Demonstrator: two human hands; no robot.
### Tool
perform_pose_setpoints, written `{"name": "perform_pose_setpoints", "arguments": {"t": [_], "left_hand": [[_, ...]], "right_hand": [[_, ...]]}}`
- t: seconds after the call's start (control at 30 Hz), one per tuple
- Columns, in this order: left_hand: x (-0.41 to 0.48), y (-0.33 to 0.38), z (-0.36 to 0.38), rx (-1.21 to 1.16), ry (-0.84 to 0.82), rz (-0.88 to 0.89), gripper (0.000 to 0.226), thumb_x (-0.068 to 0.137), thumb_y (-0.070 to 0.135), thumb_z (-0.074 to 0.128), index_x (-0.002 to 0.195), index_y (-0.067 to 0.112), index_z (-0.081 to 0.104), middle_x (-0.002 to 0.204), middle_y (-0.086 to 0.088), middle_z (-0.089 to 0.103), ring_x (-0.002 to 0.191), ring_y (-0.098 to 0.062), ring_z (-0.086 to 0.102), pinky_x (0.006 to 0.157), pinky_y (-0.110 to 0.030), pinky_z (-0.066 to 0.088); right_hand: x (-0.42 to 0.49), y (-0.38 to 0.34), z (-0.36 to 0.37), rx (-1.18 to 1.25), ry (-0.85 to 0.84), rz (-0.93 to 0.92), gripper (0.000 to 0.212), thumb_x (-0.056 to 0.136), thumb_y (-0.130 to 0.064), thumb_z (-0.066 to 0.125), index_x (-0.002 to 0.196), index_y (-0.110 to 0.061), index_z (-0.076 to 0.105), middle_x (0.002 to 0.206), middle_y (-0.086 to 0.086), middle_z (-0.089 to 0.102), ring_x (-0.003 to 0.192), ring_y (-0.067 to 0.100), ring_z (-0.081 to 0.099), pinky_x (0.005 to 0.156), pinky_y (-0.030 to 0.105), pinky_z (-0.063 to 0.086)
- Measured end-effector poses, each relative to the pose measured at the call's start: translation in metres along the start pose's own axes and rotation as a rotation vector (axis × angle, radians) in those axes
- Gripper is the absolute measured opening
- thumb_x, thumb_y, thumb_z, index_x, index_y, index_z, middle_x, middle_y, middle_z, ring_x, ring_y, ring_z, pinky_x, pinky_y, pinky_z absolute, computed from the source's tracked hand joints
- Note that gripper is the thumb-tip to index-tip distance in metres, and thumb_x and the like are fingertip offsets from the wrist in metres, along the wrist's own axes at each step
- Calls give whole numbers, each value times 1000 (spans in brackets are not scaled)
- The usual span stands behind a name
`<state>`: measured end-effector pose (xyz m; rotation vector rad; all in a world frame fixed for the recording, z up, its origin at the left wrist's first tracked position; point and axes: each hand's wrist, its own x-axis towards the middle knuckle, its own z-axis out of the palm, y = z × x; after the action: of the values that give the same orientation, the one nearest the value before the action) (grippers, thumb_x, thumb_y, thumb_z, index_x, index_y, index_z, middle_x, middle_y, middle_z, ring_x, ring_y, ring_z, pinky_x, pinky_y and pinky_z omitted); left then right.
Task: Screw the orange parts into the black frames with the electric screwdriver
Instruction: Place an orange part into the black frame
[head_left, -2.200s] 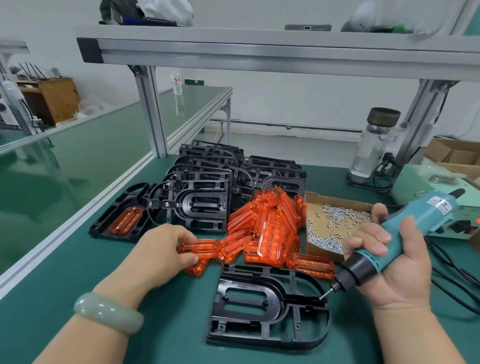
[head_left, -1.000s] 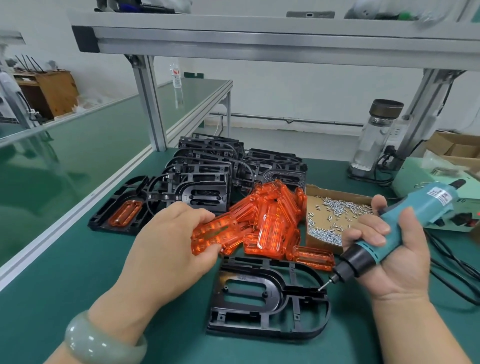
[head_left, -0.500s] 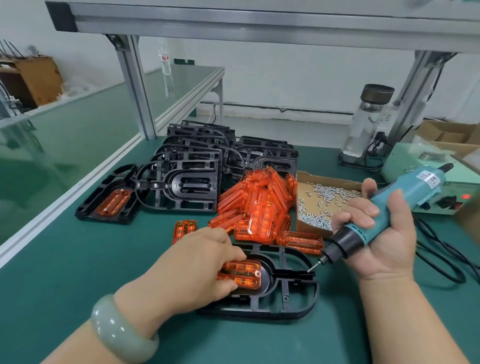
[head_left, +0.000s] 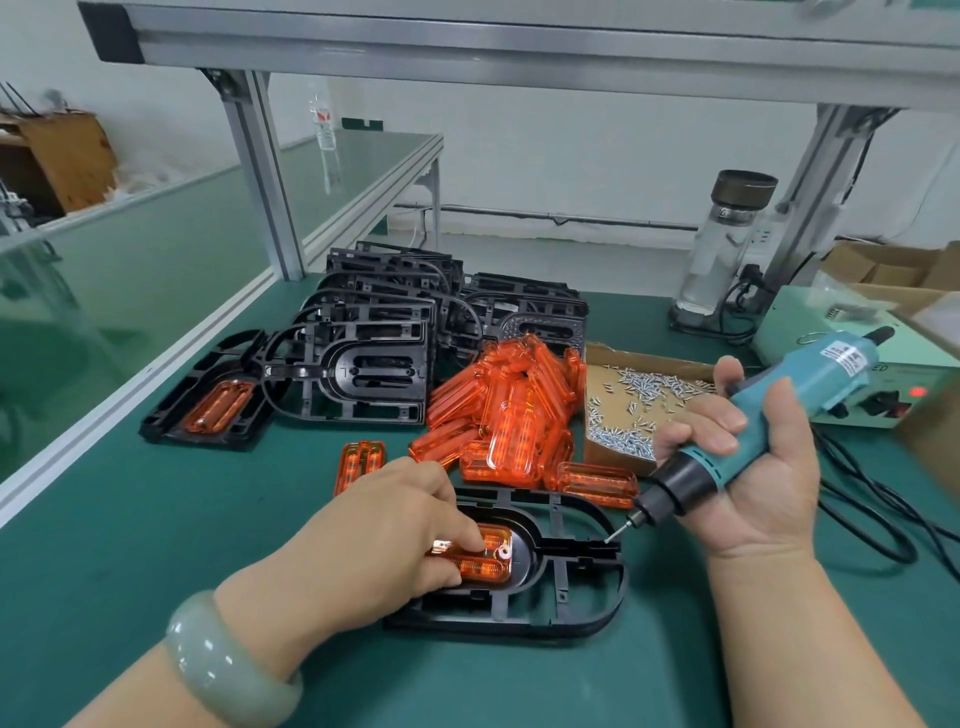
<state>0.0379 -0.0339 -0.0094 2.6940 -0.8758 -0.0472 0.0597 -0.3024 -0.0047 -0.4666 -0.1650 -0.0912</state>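
Note:
A black frame (head_left: 576, 613) lies flat on the green mat in front of me. An orange part (head_left: 491, 564) sits in its oval recess, and my left hand (head_left: 374, 535) holds that part by its near end, fingers curled over it. My right hand (head_left: 748, 473) grips the teal electric screwdriver (head_left: 763, 415), held slanted with its bit (head_left: 621, 530) just above the frame's right side. A heap of orange parts (head_left: 511, 415) lies behind the frame, one loose orange part (head_left: 360, 462) to its left.
Stacks of black frames (head_left: 395, 322) fill the back of the mat; one frame with an orange part fitted (head_left: 208, 400) lies at the left. A cardboard tray of screws (head_left: 639, 405), a glass bottle (head_left: 727, 244), a power box (head_left: 862, 384) and cables (head_left: 872, 519) stand at the right.
My left hand took an orange part from the heap, carried it to the near frame and set it into the recess. One orange part now lies loose on the mat. The screwdriver hand stayed put.

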Motion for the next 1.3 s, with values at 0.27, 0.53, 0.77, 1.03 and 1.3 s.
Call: {"name": "perform_pose_setpoints", "arguments": {"t": [0.27,0.53,0.77,1.03,1.3], "left_hand": [[-3,-4,1,-168,-53,-32,18,87,37,63,103,41,70,97,25,48,93,14,43,80,-2,33],[-2,2,6,-132,-61,-33,27,91,33,58,115,45,63,103,28,45,100,10,39,92,-16,37],[12,21,15,-49,-55,2,31,96,37,49,125,41,56,116,23,45,110,2,35,97,-19,34],[21,25,5,19,-144,15,34,92,37,53,126,42,55,113,17,48,108,-2,43,94,-22,41],[48,30,-25,-53,-80,-2,20,85,43,59,104,40,64,90,26,63,81,11,54,72,-7,42]], "right_hand": [[0,1,-1,-19,14,-25,25,84,-43,53,96,-23,61,57,-13,44,44,0,45,60,16,48],[0,-1,0,31,-23,-14,28,77,-40,64,97,-21,62,58,-12,46,44,0,46,59,18,49],[1,-2,-1,23,-9,-21,30,73,-41,65,96,-23,62,56,-12,45,43,0,45,58,17,49],[2,-6,-2,59,-45,13,55,52,-33,94,96,-19,65,56,-10,45,42,2,46,55,21,52],[5,-12,-6,118,-46,15,54,52,-31,94,96,-19,66,57,-9,45,43,3,46,56,23,52]]}}
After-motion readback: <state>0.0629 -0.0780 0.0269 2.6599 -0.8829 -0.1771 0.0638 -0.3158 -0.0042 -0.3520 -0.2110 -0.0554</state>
